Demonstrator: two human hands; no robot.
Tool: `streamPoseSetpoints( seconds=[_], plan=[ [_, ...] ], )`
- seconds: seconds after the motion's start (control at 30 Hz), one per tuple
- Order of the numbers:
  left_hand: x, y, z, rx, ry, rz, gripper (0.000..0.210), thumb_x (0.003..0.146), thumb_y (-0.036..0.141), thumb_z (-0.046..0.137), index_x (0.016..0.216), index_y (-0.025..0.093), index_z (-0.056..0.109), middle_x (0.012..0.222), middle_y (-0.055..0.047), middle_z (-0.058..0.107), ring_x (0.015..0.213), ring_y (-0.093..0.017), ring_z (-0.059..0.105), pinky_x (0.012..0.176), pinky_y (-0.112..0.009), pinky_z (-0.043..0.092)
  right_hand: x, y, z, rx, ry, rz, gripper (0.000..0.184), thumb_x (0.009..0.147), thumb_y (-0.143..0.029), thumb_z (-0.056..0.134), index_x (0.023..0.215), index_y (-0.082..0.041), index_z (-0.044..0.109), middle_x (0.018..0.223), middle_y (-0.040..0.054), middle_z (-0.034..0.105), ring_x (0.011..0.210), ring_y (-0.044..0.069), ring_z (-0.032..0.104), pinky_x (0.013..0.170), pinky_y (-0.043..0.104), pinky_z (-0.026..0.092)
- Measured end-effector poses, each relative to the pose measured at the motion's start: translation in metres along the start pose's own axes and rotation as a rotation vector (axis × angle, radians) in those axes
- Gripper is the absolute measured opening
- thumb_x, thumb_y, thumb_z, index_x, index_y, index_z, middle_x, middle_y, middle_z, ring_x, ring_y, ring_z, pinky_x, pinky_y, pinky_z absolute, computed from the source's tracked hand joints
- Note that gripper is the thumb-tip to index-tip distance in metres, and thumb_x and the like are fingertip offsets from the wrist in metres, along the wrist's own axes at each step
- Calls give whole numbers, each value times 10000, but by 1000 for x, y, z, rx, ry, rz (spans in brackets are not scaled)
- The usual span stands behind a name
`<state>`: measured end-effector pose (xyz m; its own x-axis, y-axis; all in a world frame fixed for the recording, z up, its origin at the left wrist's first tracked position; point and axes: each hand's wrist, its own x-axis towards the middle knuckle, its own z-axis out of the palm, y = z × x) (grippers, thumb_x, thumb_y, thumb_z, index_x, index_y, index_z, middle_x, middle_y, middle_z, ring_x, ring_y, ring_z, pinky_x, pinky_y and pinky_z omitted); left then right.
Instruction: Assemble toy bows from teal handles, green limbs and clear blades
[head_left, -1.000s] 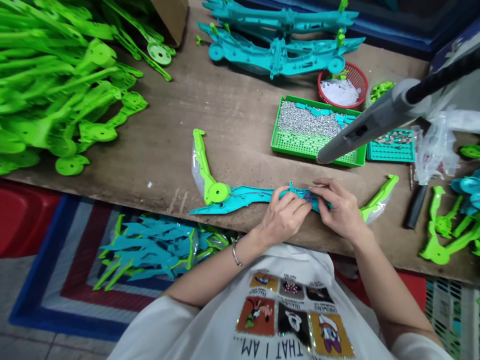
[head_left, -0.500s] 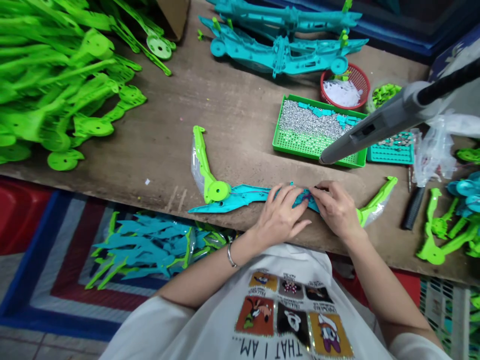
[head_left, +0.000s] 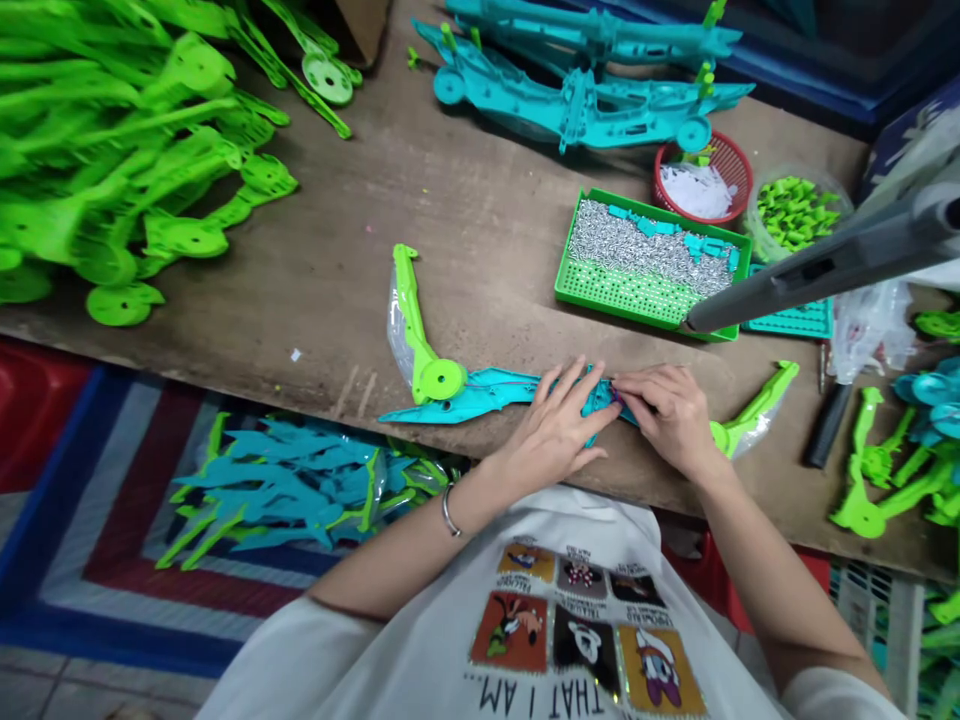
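A blue plastic toy bow body (head_left: 491, 390) lies along the table's near edge, its open side up. It has a bright green arm (head_left: 412, 325) at its left end and another green arm (head_left: 761, 405) at its right, both with clear plastic film on them. A thin purple cord (head_left: 616, 396) runs along the blue body and bunches near its middle. My left hand (head_left: 555, 420) rests flat across the body with fingers spread. Just right of it, my right hand (head_left: 670, 415) pinches the cord at the body; its fingertips are partly hidden.
Behind the hands stands a green tray (head_left: 645, 265) of screws, under a grey power screwdriver (head_left: 817, 265). Near it are a red basket (head_left: 739, 170) and a black-handled tool (head_left: 827, 425). Green parts (head_left: 135, 160) pile up at left; blue bodies (head_left: 592, 105) lie at the back.
My left hand's fingers have spread and straightened on the blue body. My right hand's fingers have drawn together by the purple cord. The whole view has shifted slightly.
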<state>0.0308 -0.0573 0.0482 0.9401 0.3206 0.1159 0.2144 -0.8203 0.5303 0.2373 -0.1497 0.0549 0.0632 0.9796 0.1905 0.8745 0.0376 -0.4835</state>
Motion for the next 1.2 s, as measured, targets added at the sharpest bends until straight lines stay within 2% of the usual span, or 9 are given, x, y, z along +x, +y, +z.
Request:
streamPoseSetpoints(
  seconds=[0.2, 0.33, 0.47, 0.67, 0.87, 0.97, 1.07, 1.2],
  plan=[
    [0, -3, 4, 19, 5, 13, 708, 768, 350, 862, 1407, 238, 577, 1632, -232, 347, 1503, -423, 350, 1182, -637, 319, 0, 0, -1, 46, -29, 38, 181, 995, -235, 577, 1075, -222, 739, 1131, 61, 776, 1012, 229, 659, 888, 415, 465],
    [0, -3, 4, 13, 13, 3, 743, 748, 342, 879, 1415, 242, 565, 1630, -229, 350, 1499, -415, 355, 1176, -630, 326, -2, -10, -3, -182, -53, -13, 185, 997, -217, 556, 1083, -205, 719, 1086, 78, 761, 995, 250, 613, 839, 414, 421],
    [1, -3, 4, 10, 4, 2, 740, 748, 344, 878, 1410, 238, 564, 1622, -221, 367, 1501, -414, 349, 1179, -624, 328, 5, -29, -9, -429, -146, -68, 198, 995, -176, 516, 1062, -171, 702, 1056, 125, 732, 1057, 295, 569, 847, 439, 373],
    [1, -2, 3, 14, -1, -3, 663, 777, 382, 849, 1373, 239, 597, 1610, -229, 374, 1492, -425, 358, 1171, -630, 334, 22, -41, -17, -560, -301, -116, 106, 916, -143, 570, 879, -167, 667, 843, 123, 650, 840, 283, 543, 822, 435, 368],
    [0, -3, 4, 23, -1, 14, 568, 802, 415, 817, 1299, 200, 642, 1608, -234, 379, 1501, -411, 349, 1166, -626, 351, 21, -57, -3, -556, -237, 15, 144, 865, -78, 554, 873, -134, 686, 794, 142, 628, 741, 274, 561, 926, 473, 411],
    [0, -3, 2, 8, 5, 15, 552, 796, 415, 821, 1274, 190, 663, 1604, -243, 382, 1502, -419, 345, 1171, -627, 348, 25, -51, -5, -495, -311, 5, 174, 858, -66, 559, 931, -114, 709, 849, 169, 663, 774, 291, 616, 872, 454, 454],
    [0, -3, 1, -8, 9, 5, 645, 783, 378, 840, 1365, 214, 617, 1607, -241, 375, 1494, -415, 360, 1166, -619, 359, 32, -27, -16, -217, -381, 26, 208, 885, -96, 565, 965, -156, 747, 924, 137, 727, 808, 255, 678, 778, 369, 496],
    [0, -4, 3, -10, 26, 13, 726, 751, 361, 868, 1409, 226, 591, 1607, -246, 371, 1474, -424, 380, 1152, -630, 365, 40, 7, -26, 195, -262, 229, 210, 928, -238, 604, 1029, -228, 788, 958, 33, 803, 783, 193, 729, 743, 308, 538]
  ],
)
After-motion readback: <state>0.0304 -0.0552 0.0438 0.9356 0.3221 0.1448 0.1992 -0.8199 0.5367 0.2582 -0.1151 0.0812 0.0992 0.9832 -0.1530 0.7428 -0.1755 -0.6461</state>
